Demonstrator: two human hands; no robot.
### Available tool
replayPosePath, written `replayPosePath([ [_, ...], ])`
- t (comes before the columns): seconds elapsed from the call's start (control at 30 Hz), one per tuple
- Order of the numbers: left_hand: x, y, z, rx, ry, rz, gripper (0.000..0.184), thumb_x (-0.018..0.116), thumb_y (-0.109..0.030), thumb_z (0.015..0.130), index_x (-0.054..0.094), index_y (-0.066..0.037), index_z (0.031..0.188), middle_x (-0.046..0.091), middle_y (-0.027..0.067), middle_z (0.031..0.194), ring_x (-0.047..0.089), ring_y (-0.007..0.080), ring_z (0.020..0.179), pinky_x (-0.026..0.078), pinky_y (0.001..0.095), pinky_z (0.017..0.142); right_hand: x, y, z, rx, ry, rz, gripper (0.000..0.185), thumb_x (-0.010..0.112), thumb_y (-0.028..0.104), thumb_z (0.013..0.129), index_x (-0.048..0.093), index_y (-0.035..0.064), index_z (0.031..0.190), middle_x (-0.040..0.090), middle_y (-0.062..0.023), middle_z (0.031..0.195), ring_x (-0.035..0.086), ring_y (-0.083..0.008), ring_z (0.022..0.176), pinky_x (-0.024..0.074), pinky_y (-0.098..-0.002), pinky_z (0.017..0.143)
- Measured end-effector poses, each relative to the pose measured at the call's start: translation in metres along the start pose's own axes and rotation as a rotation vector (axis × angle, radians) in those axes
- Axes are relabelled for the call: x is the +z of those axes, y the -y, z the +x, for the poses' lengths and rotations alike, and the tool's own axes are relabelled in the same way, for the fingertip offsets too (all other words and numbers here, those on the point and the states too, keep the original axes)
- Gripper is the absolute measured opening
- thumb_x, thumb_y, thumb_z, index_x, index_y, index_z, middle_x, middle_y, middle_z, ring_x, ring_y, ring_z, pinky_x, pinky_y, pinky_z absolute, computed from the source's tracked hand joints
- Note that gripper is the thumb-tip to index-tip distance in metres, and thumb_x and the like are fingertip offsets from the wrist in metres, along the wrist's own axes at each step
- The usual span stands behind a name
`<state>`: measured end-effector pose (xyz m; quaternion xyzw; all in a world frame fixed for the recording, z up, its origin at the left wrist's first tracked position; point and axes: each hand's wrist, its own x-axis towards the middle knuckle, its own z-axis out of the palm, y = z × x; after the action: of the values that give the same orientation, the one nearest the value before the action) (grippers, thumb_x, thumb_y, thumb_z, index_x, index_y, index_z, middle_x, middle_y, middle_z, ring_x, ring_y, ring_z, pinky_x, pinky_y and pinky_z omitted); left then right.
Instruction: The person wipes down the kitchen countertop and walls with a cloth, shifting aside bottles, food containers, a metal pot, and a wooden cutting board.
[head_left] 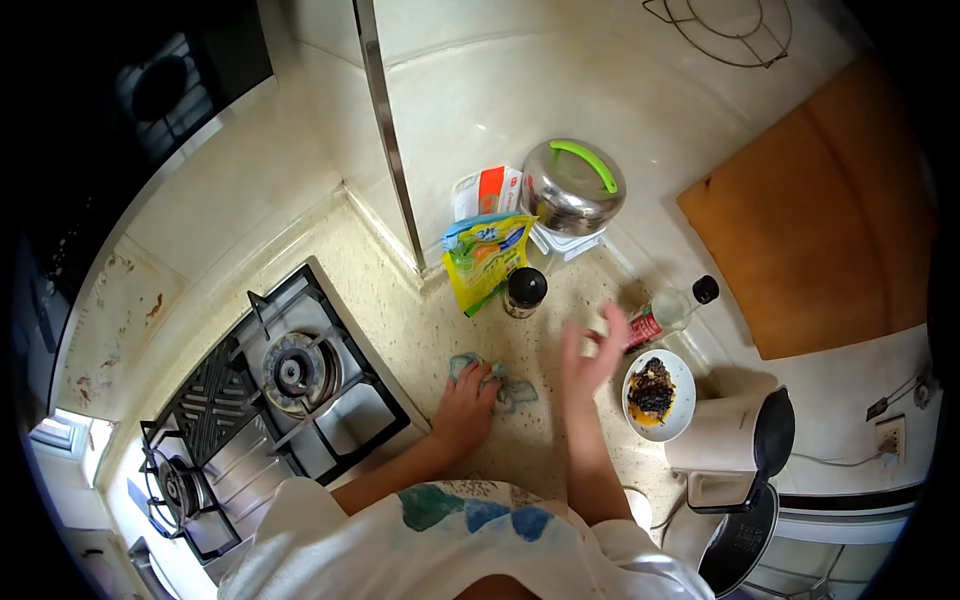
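Observation:
My left hand (466, 408) rests on the speckled countertop (535, 455), its fingers pressed over a crumpled greenish cloth (517, 395) that shows on both sides of it. Raised above the counter, my right hand (592, 362) has its thumb and fingers apart, with nothing visible between them. Just beyond it a glass bottle (673, 311) with a black cap and red label leans to the right. A white bowl (681, 405) of dark food in orange oil sits to the right of this hand. A black-lidded jar (525, 292) stands ahead, between my hands.
On the left is a gas stove (310, 380). At the back are a yellow pouch (488, 262), a red-and-white packet (487, 190) and a steel pot (572, 187) with a green handle. An electric kettle (720, 440) stands right, below a wooden cutting board (820, 215).

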<state>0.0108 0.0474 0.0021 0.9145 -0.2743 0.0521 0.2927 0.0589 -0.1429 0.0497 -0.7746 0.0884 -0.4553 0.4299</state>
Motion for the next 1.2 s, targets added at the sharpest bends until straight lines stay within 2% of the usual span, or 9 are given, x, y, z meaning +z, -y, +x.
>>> replayPosePath([
  [0.1, -0.003, -0.002, 0.0, 0.008, 0.003, 0.034, 0.036, 0.056, -0.005, 0.079, 0.055, -0.004, 0.114, 0.044, 0.0187, 0.129, 0.038, 0.0386, 0.127, 0.036, 0.0579, 0.093, -0.046, 0.008, 0.031, -0.104, -0.334, -0.281, 0.049, 0.074, 0.01, 0.078, 0.051, 0.0018, 0.12, 0.053, -0.0128, 0.117, 0.054, -0.022, 0.097, 0.0477, -0.0312, 0.076],
  [0.13, -0.003, -0.002, 0.0, 0.004, 0.002, 0.031, 0.036, 0.056, -0.005, 0.079, 0.055, -0.004, 0.114, 0.044, 0.0187, 0.129, 0.038, 0.0386, 0.127, 0.036, 0.0579, 0.093, -0.057, 0.002, 0.044, -0.11, -0.368, -0.422, 0.058, 0.077, 0.011, 0.074, 0.047, -0.0024, 0.123, 0.053, -0.0162, 0.116, 0.054, -0.0293, 0.103, 0.0486, -0.0351, 0.077],
  [0.23, 0.002, 0.001, -0.001, 0.01, -0.005, 0.016, 0.036, 0.056, -0.006, 0.079, 0.055, -0.004, 0.115, 0.043, 0.0183, 0.13, 0.037, 0.0386, 0.128, 0.035, 0.0585, 0.095, -0.06, -0.025, 0.067, -0.113, -0.315, -0.479, 0.071, 0.08, 0.014, 0.071, 0.042, -0.003, 0.128, 0.052, -0.0197, 0.121, 0.054, -0.0329, 0.107, 0.0457, -0.0401, 0.088],
  [0.3, 0.005, 0.005, -0.002, -0.013, 0.02, -0.002, 0.038, 0.057, -0.008, 0.079, 0.054, -0.005, 0.117, 0.042, 0.0178, 0.132, 0.036, 0.0387, 0.129, 0.034, 0.059, 0.097, -0.053, -0.031, 0.073, 0.222, -0.143, -0.194, 0.084, 0.084, 0.019, 0.067, 0.038, -0.0019, 0.134, 0.048, -0.0217, 0.13, 0.052, -0.0319, 0.116, 0.0408, -0.0389, 0.098],
  [0.5, 0.003, 0.004, -0.002, -0.017, 0.056, 0.01, 0.042, 0.059, -0.009, 0.079, 0.053, -0.005, 0.12, 0.041, 0.0177, 0.134, 0.034, 0.0391, 0.13, 0.032, 0.0587, 0.099, -0.021, -0.026, 0.063, 0.195, -0.013, -0.19, 0.086, 0.084, 0.013, 0.066, 0.036, -0.0021, 0.135, 0.052, -0.0228, 0.125, 0.056, -0.0306, 0.11, 0.0439, -0.0376, 0.095],
  [0.53, 0.004, 0.005, -0.002, -0.014, 0.063, 0.012, 0.042, 0.059, -0.009, 0.079, 0.053, -0.005, 0.12, 0.041, 0.0177, 0.134, 0.034, 0.0391, 0.13, 0.032, 0.0587, 0.099, -0.011, -0.022, 0.059, 0.114, -0.042, -0.175, 0.083, 0.085, 0.017, 0.064, 0.039, 0.0002, 0.132, 0.057, -0.0202, 0.116, 0.058, -0.028, 0.106, 0.0456, -0.0367, 0.092],
  [0.6, 0.007, 0.005, -0.003, 0.004, 0.04, 0.011, 0.044, 0.06, -0.009, 0.077, 0.053, -0.005, 0.12, 0.04, 0.0182, 0.134, 0.034, 0.0394, 0.131, 0.032, 0.0589, 0.098, 0.003, -0.004, 0.056, 0.197, 0.004, -0.003, 0.081, 0.084, 0.01, 0.066, 0.039, 0.0009, 0.133, 0.056, -0.0193, 0.117, 0.057, -0.0284, 0.107, 0.0456, -0.0372, 0.092],
  [0.77, 0.004, 0.002, 0.0, -0.014, 0.081, 0.008, 0.047, 0.062, -0.007, 0.073, 0.053, -0.005, 0.119, 0.04, 0.0185, 0.134, 0.033, 0.0397, 0.13, 0.032, 0.0594, 0.098, 0.023, 0.01, 0.054, 0.148, 0.084, -0.009, 0.077, 0.081, 0.006, 0.064, 0.04, 0.0042, 0.13, 0.056, -0.0205, 0.115, 0.057, -0.0352, 0.105, 0.0452, -0.0382, 0.091],
  [1.2, 0.003, 0.002, 0.001, 0.021, 0.05, 0.015, 0.055, 0.058, -0.002, 0.068, 0.051, -0.005, 0.122, 0.039, 0.0216, 0.134, 0.035, 0.0437, 0.128, 0.031, 0.059, 0.1, 0.053, 0.022, 0.055, 0.225, 0.251, 0.175, 0.077, 0.08, 0.006, 0.065, 0.039, 0.0027, 0.13, 0.053, -0.02, 0.12, 0.054, -0.0353, 0.111, 0.044, -0.0389, 0.094],
])
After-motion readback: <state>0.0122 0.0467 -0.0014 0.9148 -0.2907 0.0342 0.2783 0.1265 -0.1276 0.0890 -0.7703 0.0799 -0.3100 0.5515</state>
